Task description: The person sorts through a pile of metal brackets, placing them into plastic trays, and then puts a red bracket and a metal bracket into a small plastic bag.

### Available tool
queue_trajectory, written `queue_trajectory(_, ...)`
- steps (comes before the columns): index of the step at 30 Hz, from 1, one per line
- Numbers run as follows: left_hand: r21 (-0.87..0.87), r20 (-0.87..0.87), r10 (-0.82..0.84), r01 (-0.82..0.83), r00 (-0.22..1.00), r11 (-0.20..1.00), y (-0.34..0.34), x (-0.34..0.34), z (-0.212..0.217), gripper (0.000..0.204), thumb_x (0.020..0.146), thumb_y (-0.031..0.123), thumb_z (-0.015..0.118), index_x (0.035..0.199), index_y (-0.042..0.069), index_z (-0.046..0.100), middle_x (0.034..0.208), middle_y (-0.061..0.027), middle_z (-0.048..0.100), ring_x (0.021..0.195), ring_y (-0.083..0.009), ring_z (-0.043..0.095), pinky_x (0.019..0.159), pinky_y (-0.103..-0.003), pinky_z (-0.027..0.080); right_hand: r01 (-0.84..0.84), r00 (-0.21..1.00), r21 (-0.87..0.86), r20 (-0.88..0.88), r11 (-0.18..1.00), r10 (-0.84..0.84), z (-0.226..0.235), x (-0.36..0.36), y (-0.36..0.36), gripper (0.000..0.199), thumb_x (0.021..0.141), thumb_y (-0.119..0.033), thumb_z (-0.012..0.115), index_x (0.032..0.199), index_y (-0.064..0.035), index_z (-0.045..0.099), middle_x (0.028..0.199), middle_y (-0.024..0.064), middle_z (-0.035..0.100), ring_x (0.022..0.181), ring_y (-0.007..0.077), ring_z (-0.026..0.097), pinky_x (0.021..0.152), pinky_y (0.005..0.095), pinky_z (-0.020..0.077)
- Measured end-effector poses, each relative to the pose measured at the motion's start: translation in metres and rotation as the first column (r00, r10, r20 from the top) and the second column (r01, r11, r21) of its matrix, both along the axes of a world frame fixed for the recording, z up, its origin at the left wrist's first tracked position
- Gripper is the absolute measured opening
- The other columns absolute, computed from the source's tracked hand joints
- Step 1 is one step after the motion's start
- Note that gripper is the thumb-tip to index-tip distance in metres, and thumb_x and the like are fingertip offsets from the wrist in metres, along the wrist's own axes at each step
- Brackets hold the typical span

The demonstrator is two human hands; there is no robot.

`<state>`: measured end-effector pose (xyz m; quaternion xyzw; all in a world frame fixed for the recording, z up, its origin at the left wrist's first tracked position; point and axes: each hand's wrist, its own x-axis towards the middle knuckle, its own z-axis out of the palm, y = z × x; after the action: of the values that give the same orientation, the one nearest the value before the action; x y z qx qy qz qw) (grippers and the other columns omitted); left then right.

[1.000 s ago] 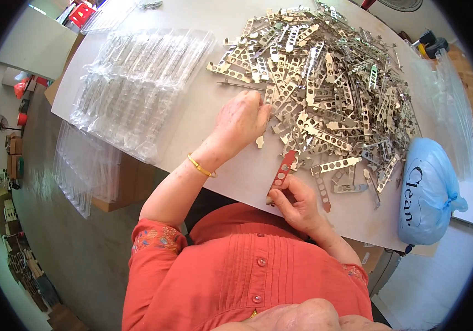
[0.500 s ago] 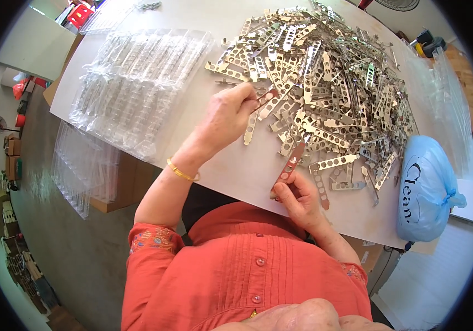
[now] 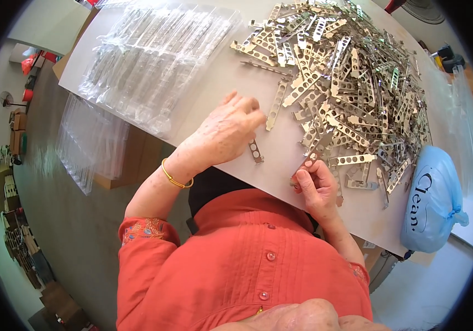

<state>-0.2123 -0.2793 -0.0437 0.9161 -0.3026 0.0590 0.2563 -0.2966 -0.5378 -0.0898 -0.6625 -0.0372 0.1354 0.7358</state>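
Observation:
My left hand [image 3: 228, 129] is over the table near its front edge, its fingers curled. A perforated metal bracket [image 3: 255, 151] sticks out below those fingers, its upper end hidden by the hand. My right hand [image 3: 319, 190], further right at the table edge, pinches another flat metal bracket [image 3: 308, 161] between thumb and fingers; it looks reddish. Beyond the right hand spreads a large pile of metal brackets [image 3: 352, 99] with round holes. One loose bracket [image 3: 276, 105] lies between the pile and my left hand.
Clear plastic trays [image 3: 148, 66] packed with strips are stacked on the white table [image 3: 192, 118] at left. At right sits a tied blue plastic bag [image 3: 432, 198]. More clear plastic trays [image 3: 90, 143] stand below the table's left edge, beside a cardboard box [image 3: 137, 157].
My left hand has drawn back from the pile toward the table's front edge, bringing its bracket near me. The right hand's bracket is tilted lower. The whole view has shifted slightly.

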Motion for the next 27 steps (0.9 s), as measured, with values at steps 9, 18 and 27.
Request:
queue_trajectory(9, -0.125, -0.309, 0.364, -0.417, 0.879, 0.900, 0.003, -0.035, -0.016, 0.021, 0.091, 0.016, 0.069, 0.084, -0.002, 0.062, 0.066, -0.0168, 0.059, 0.060, -0.0326, 0.061, 0.056, -0.039, 0.047, -0.056, 0.997, -0.037, 0.044, 0.998, 0.058, 0.008, 0.002, 0.008, 0.007, 0.099, -0.007, 0.061, 0.099, -0.0016, 0.057, 0.098, 0.0057, 0.063, 0.079, 0.0058, 0.060, 0.069, 0.0207, 0.0493)
queue_trajectory(18, -0.107, -0.468, 0.397, -0.497, 0.789, 0.861, -0.013, -0.038, -0.017, 0.032, 0.089, 0.026, 0.073, 0.078, -0.001, 0.060, 0.062, -0.0164, 0.058, 0.055, -0.0280, 0.058, 0.053, -0.039, 0.046, -0.119, 0.977, 0.024, -0.175, 0.993, 0.121, 0.020, 0.019, 0.046, 0.011, 0.098, -0.008, 0.061, 0.092, 0.0005, 0.057, 0.107, 0.0099, 0.062, 0.076, 0.0086, 0.064, 0.066, 0.0221, 0.0515)
queue_trajectory(27, -0.155, -0.481, 0.356, -0.477, 0.801, 0.865, -0.011, -0.036, -0.025, 0.031, 0.087, 0.026, 0.075, 0.080, -0.001, 0.062, 0.065, -0.0169, 0.062, 0.059, -0.0280, 0.064, 0.055, -0.038, 0.049, -0.126, 0.976, 0.133, -0.160, 0.983, 0.147, 0.009, 0.024, 0.055, 0.012, 0.100, -0.013, 0.061, 0.095, -0.0020, 0.060, 0.100, 0.0064, 0.064, 0.072, 0.0073, 0.061, 0.064, 0.0225, 0.0505)
